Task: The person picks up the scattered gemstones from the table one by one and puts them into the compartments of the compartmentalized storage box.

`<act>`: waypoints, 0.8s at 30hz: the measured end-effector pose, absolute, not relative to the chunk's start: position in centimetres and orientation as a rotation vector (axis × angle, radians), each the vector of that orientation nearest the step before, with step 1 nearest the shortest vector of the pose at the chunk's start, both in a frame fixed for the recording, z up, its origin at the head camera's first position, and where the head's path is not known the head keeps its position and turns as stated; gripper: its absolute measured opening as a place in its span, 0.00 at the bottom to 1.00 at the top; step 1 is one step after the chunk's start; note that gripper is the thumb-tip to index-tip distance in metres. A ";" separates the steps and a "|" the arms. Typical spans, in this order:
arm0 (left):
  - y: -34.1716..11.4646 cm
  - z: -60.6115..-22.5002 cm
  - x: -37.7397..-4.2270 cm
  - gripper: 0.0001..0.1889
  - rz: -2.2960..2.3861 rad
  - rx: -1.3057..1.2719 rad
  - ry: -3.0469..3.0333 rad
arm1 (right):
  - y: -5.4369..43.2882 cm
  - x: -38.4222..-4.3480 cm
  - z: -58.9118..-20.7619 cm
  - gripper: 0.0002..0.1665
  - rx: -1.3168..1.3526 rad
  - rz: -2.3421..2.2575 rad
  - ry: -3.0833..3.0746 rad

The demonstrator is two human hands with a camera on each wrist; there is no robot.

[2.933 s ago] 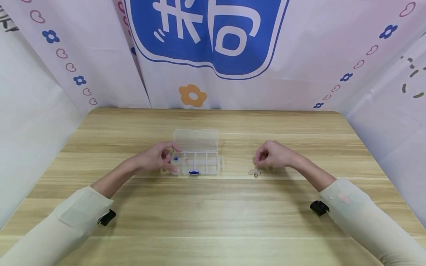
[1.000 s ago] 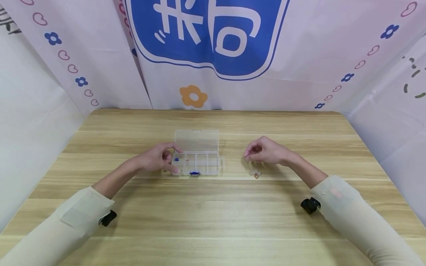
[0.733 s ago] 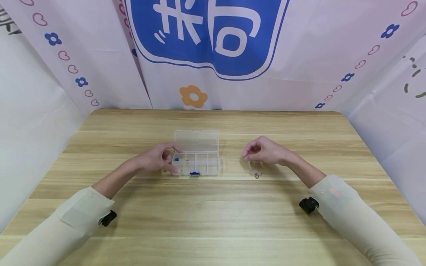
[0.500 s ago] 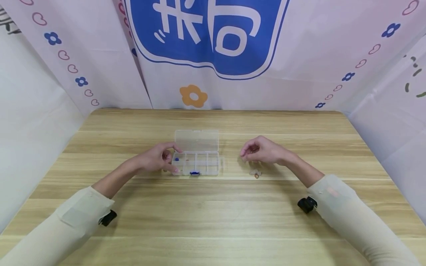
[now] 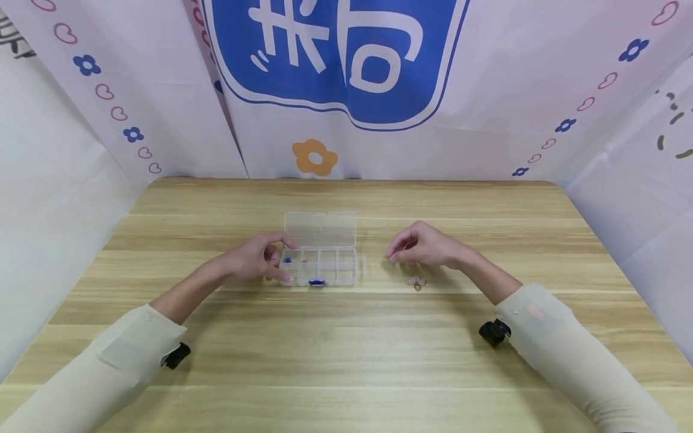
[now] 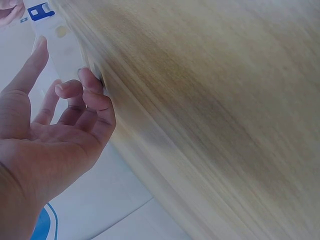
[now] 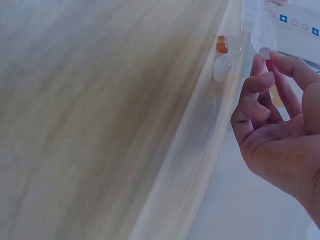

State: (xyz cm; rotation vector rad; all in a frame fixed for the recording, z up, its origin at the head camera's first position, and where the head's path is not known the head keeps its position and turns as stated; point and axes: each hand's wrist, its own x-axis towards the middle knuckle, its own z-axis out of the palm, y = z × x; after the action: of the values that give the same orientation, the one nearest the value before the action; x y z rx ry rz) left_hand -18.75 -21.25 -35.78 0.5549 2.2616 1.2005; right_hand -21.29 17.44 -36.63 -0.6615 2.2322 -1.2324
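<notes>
A clear plastic compartment box (image 5: 345,264) lies with its lid (image 5: 319,230) raised at the back and a blue latch (image 5: 316,282) at the front. My left hand (image 5: 254,257) holds the box's left end, index finger at the back edge and thumb near the front corner. A small blue piece (image 5: 288,260) sits in the back left compartment. To the right of the box, my right hand (image 5: 425,243) pinches a small whitish translucent bead (image 7: 264,52) between thumb and index finger, its other fingers loosely curled.
Several small beads lie on the wooden table (image 5: 346,349) below the right hand: an amber bead (image 7: 221,45), a clear bead (image 7: 234,45) and a milky bead (image 7: 222,67). A printed white curtain (image 5: 460,150) hangs along the table's back edge.
My right hand has moved left from above the loose beads toward the box, pinching one bead. The left hand has kept its place at the box.
</notes>
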 end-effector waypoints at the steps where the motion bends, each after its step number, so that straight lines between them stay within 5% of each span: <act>1: -21.2 -35.8 -18.7 0.31 1.202 0.565 2.261 | 17.4 -21.3 -36.6 0.08 -0.659 -1.232 2.232; 24: -21.3 -35.8 -18.7 0.31 1.204 0.546 2.260 | 16.3 -21.2 -36.4 0.05 -0.654 -1.298 2.154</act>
State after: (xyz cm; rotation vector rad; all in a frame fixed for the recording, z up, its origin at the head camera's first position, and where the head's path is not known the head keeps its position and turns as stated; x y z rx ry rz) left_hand -18.71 -21.31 -35.83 0.5456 2.2598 1.2044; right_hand -21.22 16.28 -36.37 -0.6537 2.1540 -1.2982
